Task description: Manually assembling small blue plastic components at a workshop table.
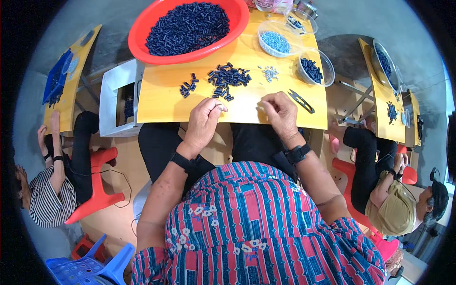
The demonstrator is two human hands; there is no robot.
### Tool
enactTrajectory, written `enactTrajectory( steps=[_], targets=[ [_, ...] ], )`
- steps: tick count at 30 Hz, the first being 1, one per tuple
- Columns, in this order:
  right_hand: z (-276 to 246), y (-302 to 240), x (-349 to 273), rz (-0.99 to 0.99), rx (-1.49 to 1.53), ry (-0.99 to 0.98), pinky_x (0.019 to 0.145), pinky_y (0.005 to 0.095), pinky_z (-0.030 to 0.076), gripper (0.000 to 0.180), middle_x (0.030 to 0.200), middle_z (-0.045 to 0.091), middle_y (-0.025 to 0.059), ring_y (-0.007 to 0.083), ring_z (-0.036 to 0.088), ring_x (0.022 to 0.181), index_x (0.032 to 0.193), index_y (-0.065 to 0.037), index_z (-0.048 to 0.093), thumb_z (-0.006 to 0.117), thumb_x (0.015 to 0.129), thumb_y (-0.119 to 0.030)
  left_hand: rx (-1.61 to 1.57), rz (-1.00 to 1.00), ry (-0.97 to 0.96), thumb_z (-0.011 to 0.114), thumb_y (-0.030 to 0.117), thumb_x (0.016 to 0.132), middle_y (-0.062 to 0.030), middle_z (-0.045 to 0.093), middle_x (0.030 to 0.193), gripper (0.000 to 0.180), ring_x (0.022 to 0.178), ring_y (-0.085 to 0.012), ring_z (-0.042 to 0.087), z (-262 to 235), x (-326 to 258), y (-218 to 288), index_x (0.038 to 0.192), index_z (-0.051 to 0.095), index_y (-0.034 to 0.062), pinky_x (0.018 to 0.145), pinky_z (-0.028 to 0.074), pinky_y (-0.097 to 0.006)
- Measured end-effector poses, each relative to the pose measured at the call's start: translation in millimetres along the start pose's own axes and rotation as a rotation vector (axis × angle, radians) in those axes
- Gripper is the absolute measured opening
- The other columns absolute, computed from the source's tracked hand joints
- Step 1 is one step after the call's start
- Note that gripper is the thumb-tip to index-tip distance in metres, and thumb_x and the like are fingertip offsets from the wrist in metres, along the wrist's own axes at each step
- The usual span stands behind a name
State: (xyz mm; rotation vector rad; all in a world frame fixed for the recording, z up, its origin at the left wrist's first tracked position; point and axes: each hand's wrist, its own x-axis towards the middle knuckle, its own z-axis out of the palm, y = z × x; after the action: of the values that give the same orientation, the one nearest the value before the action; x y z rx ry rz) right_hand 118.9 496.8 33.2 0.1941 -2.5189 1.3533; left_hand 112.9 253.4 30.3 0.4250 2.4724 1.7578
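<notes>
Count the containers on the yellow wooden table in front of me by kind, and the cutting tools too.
Big red plastic basin of dark blue pieces: 1
Clear plastic bowls: 3
Black thread snips: 1
Total: 5

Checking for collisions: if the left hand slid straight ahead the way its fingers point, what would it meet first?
Probably the pile of dark blue pieces just beyond the left hand; depth is unclear.

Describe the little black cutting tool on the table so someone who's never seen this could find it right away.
Start at the yellow wooden table in front of the person. Just beyond the right hand, near the table's right edge, lie small black thread snips. They are the only slim, pointed tool there; everything nearby is small dark pieces or clear bowls.
</notes>
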Motion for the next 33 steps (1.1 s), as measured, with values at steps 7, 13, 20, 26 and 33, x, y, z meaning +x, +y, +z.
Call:
enactTrajectory(
  steps=[7, 13, 20, 26, 33],
  targets=[
    [-3.8, 2.4, 33.3, -0.032, -0.236, 0.053, 0.072, 0.0417, 0.052, 0.011, 0.084, 0.065, 0.0183, 0.0369, 0.063, 0.078, 0.086, -0.003, 0.069, 0.062, 0.083, -0.012, -0.187, -0.058, 0.064, 0.056, 0.011, 0.095, -0.0063, 0.061, 0.084, 0.016, 0.062, -0.0111, 0.055, 2.9, 0.2, -4.7, 0.095, 0.067, -0.0008, 0.06, 0.046, -0.025],
    [4.6, 6.9, 38.2, -0.019, -0.326, 0.034, 0.071, 0.0447, 0.051, 0.011, 0.086, 0.065, 0.0175, 0.0372, 0.062, 0.076, 0.085, -0.006, 0.069, 0.061, 0.084, -0.013, -0.206, -0.036, 0.056, 0.058, 0.008, 0.094, -0.0054, 0.062, 0.085, 0.014, 0.064, -0.0102, 0.055, 2.0, -3.3, -1.9, 0.098, 0.07, 0.0014, 0.061, 0.047, -0.024],
    [7.6, -0.4, 40.9, -0.038, -0.54, 0.001, 0.066, 0.0391, 0.052, 0.009, 0.084, 0.065, 0.0118, 0.0319, 0.065, 0.073, 0.086, -0.007, 0.071, 0.066, 0.085, -0.014, -0.114, 0.072, 0.002, 0.056, 0.006, 0.095, -0.0053, 0.061, 0.092, 0.017, 0.075, -0.0108, 0.057, 0.2, -2.2, -5.9, 0.103, 0.069, 0.0001, 0.066, 0.048, -0.023],
    [9.5, 5.9, 39.1, -0.099, -0.663, -0.06, 0.066, 0.0429, 0.053, 0.009, 0.086, 0.064, 0.0124, 0.0338, 0.064, 0.073, 0.089, -0.008, 0.066, 0.061, 0.088, -0.016, -0.111, 0.048, 0.002, 0.058, 0.005, 0.093, -0.0056, 0.062, 0.091, 0.018, 0.075, -0.0108, 0.057, 0.8, -5.8, -6.7, 0.105, 0.07, 0.0004, 0.069, 0.048, -0.023],
    [19.0, 11.9, 37.8, -0.075, -0.77, -0.099, 0.066, 0.0467, 0.052, 0.007, 0.089, 0.061, 0.0126, 0.0356, 0.064, 0.074, 0.096, -0.01, 0.056, 0.055, 0.092, -0.015, -0.187, -0.071, 0.015, 0.063, 0.002, 0.088, -0.0017, 0.064, 0.089, 0.022, 0.077, -0.0076, 0.058, -0.7, -12.2, -1.7, 0.109, 0.069, -0.0003, 0.072, 0.049, -0.023]
  ],
)
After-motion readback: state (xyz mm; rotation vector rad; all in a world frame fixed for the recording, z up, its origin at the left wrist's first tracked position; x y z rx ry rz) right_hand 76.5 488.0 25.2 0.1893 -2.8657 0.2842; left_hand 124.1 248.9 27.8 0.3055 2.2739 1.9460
